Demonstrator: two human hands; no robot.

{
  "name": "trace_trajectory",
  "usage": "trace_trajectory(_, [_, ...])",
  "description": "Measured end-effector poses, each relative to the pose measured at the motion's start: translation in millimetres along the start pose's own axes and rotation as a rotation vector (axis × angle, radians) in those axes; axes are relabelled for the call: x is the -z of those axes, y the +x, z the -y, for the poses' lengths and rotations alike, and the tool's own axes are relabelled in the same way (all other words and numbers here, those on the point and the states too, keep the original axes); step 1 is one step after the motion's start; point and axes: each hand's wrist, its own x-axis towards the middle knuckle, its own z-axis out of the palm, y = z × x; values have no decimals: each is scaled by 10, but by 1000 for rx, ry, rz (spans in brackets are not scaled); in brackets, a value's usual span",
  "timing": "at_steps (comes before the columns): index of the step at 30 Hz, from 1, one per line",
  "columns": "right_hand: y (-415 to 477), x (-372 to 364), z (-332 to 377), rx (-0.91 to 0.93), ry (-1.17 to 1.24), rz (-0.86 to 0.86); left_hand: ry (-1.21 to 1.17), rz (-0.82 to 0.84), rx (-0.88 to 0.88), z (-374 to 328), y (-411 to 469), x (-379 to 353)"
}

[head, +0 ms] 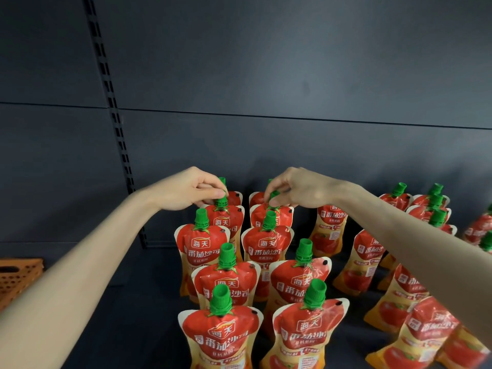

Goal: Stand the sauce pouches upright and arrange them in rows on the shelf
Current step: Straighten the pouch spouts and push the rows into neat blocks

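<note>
Red tomato sauce pouches with green caps stand upright on a dark shelf (159, 302). Two rows run front to back at the centre. My left hand (191, 189) pinches the green cap of a pouch (226, 222) near the back of the left row. My right hand (295, 189) pinches the cap of a pouch (266, 215) near the back of the right row. In front of them stand several more upright pouches, the nearest ones being a left pouch (221, 336) and a right pouch (306, 334).
More pouches (330, 233) stand in looser rows at the right, partly behind my right forearm, with some at the far right (431, 203). An orange perforated crate (18, 275) sits at the left edge. A slotted upright (114, 115) runs up the dark back panel.
</note>
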Motion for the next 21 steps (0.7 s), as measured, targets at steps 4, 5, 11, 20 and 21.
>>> trace_trajectory(4, [-2, -9, 7, -2, -3, -4, -3, -23, 4, 7, -15, -22])
trace_trajectory(5, [0, -14, 6, -2, -3, -8, -3, -31, 6, 11, -21, -27])
trace_trajectory(11, [-13, -28, -1, -4, 2, -24, 31, -59, 14, 2, -50, -43])
trace_trajectory(20, [-216, -5, 68, 44, 22, -254, 63, -241, -34, -58, -260, -9])
trace_trajectory(21, [-265, -14, 87, 71, 42, -299, 45, -289, -58, -73, -317, -15])
